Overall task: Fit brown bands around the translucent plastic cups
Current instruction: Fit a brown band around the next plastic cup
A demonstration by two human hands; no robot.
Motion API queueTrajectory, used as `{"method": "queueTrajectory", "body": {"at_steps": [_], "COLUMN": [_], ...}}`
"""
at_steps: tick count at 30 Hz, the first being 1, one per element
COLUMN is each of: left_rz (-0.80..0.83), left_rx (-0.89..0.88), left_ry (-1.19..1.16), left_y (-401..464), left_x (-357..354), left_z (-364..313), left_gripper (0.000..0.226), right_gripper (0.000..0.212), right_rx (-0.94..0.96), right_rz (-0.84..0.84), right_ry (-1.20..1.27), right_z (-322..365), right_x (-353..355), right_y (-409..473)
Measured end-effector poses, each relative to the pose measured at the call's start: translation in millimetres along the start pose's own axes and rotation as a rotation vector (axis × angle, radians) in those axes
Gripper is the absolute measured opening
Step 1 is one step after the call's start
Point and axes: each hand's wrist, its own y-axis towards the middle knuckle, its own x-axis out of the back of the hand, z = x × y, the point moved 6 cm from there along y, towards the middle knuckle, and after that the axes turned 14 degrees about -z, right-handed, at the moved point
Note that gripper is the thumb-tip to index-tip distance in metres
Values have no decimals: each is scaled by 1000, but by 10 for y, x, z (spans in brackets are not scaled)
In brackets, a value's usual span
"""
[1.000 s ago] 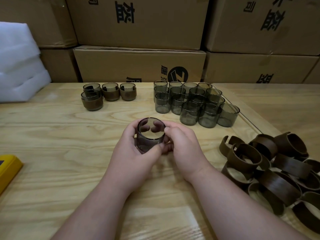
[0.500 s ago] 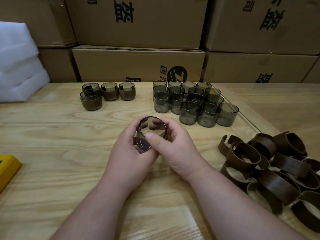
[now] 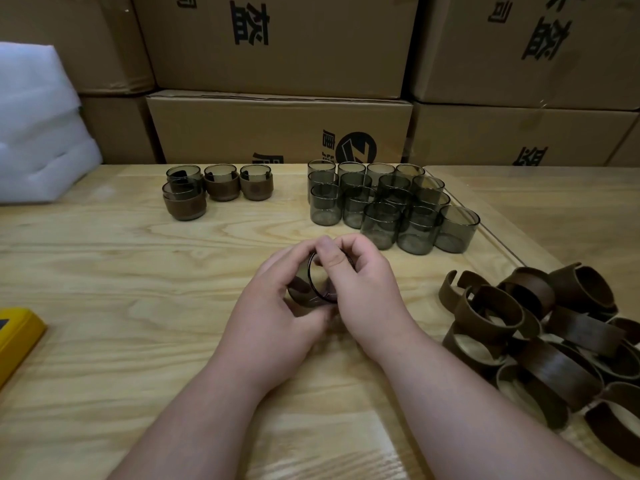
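I see both hands curled around 1 smoky cup [image 3: 308, 289] tipped on its side, left hand [image 3: 277, 306] gripping its wall, right hand [image 3: 360, 292] fingers [image 3: 334, 259] pinching its rim. Beyond the fingers stand bare cups [image 3: 391, 209]; right of them lies the pile of brown bands [image 3: 540, 341]; 4 banded cups [image 3: 214, 188] sit beyond-left on the table [image 3: 104, 306].

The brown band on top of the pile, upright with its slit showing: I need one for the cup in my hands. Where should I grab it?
Probably pinch the brown band across its top edge, thumb inside and fingers outside, coming from above with the right hand. It stands on edge atop the pile with its open loop clear, so its upper wall looks free, and lifting straight up should disturb its neighbours least.
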Motion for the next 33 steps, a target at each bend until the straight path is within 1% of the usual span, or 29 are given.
{"method": "queueTrajectory", "body": {"at_steps": [4, 10, 17, 19, 21, 23, 25, 27, 30, 33], "left_rz": [-5, -62, -110, -109, -110, -124, -137, -142, -152, -147], "left_rx": [19, 87, 141, 129, 120, 139, 175, 187, 195, 191], "left_ry": [-10, -28, -95, -117, -127, -144, -169, -189, -205, -210], "left_y": [-5, 13, 22, 20, 26, 32, 32, 31, 30, 34], "left_x": [14, 54, 64, 65, 73, 80, 84, 86, 93, 90], "left_z": [26, 53, 94, 99, 78, 61, 61, 71, 81, 99], "left_gripper": [75, 72, 67, 65, 66, 59, 53, 54, 61, 62], "right_gripper": [26, 28, 29, 31, 26, 20, 19, 22, 36, 35], "right_rx": [-45, -155, -194, -168, -91, 0, 40, 38, 22, 8], "right_rz": [-43, -33, 48, 101, 167, 211, 221, 228, 227, 176], "right_ry": [11, 109, 219, 228, 241, 219, 185, 198, 219, 188], "right_z": [-2, -34, 4, 36, 84, 111, 111, 107, 129, 126], "right_x": [20, 19, -24, -37, -58, -77, -97, -108, -103, -65], "right_y": [10, 13, -15, -35, -63, -85, -97, -105, -112, -94]}}
